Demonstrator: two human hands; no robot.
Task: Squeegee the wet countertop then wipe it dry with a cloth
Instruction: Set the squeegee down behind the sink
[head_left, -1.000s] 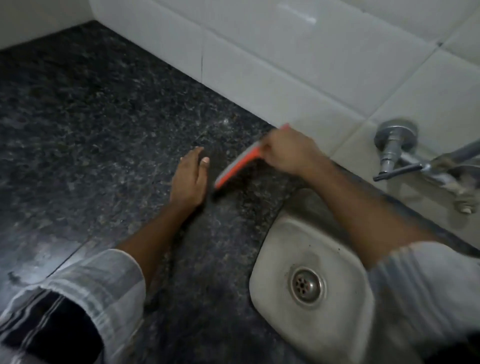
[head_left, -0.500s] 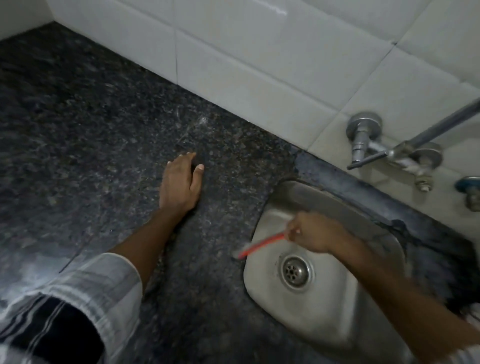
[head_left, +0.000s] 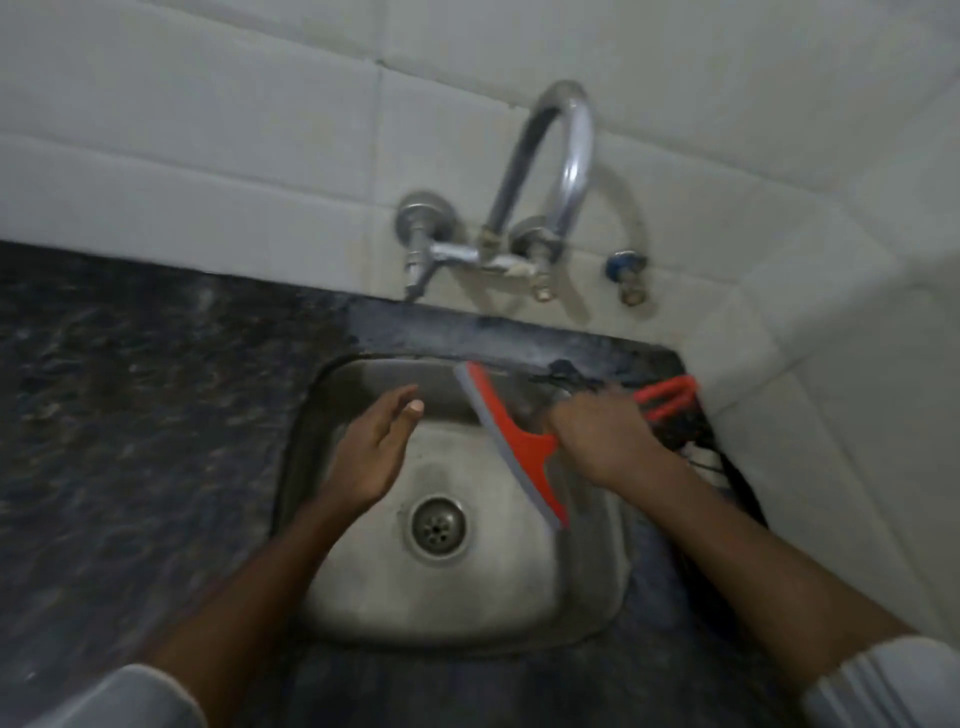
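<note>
Seemingly over the sink (head_left: 363, 613), right hand (head_left: 602, 441) grips squeegee (head_left: 511, 447); left hand (head_left: 371, 452) spread, empty.

Both forearms reached forward from the lower edge of view, sleeves at the elbows. Left hand (head_left: 371, 457) was open, fingers extended and loosely together, thumb up, palm turned toward the right, holding nothing. Right hand (head_left: 602, 441) was closed in a fist around a handle, back of hand up, wrist roughly in line with the forearm.
</note>
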